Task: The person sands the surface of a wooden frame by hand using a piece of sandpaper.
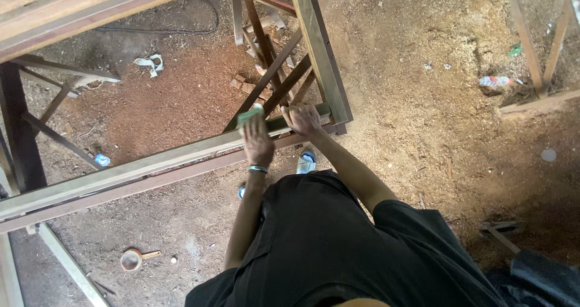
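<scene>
Sanding of frame rail (181,156) judged underway | left hand (258,142) gripped green sanding block (249,115) | right hand (304,120) lay flat, fingers released, steadying rail | next stroke would need even pressure.

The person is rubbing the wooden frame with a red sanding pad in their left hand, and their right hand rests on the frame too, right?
Almost. The pad is green, not red, as the head view shows. The rest holds: the left hand presses it on the wooden frame, and the right hand rests on the frame near its corner.

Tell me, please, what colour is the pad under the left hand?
Green pad, seen in the head view, under the left hand.
</scene>
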